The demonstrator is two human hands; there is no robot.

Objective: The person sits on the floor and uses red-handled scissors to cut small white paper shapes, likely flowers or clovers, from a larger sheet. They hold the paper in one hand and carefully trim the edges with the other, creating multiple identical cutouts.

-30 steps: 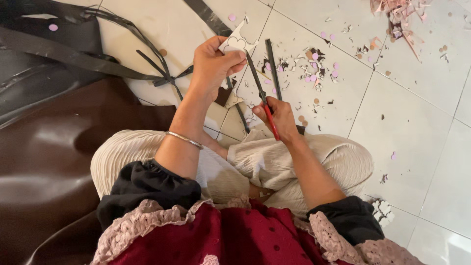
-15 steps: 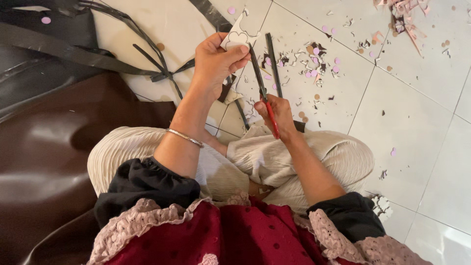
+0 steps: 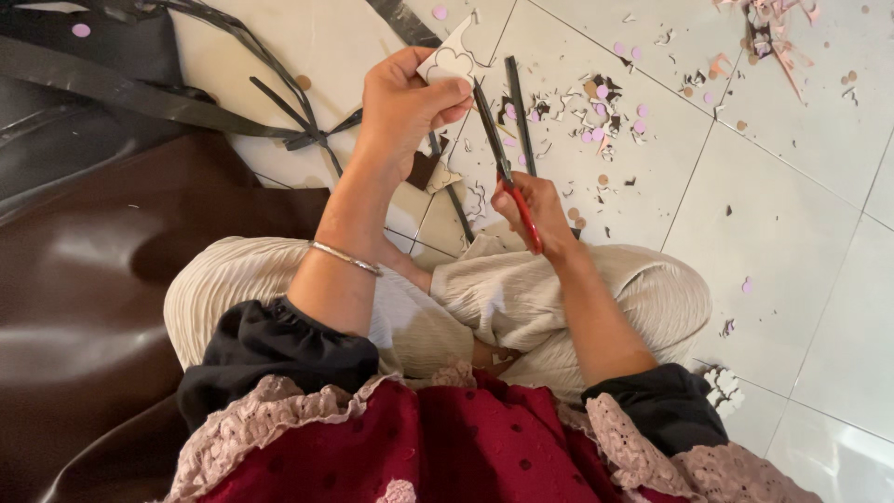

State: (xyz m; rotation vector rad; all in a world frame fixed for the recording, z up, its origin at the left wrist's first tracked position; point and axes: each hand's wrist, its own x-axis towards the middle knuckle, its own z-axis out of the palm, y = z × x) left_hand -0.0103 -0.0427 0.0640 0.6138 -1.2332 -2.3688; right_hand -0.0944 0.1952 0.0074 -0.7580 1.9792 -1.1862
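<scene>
The person sits cross-legged on a tiled floor (image 3: 782, 224). The left hand (image 3: 402, 112) is raised and pinches a small white scalloped cutout (image 3: 451, 61) between thumb and fingers, held above the floor in front of the knees. The right hand (image 3: 535, 212) is curled around the red handles of scissors (image 3: 503, 149), whose dark blades stand apart, one blade close against the cutout's edge by the left thumb.

To cut well here, the judgement is that the cutout should be turned by the left hand into the blades, not the scissors twisted, with short bites deep in the blades to follow the scalloped curves. The left thumb lies very near the blade, so fingers should stay back from the cutting line.

Scraps (image 3: 596, 102) in pink, tan and dark colours lie scattered on the floor beyond the hands, with more at the top right. A brown sheet (image 3: 93, 279) and black strips (image 3: 140, 93) lie to the left.

Most of the cutout is covered by the left fingers, so its full outline cannot be told. The right fingers in the handles are partly hidden. Whether the blade touches the cutout is hard to make out.
</scene>
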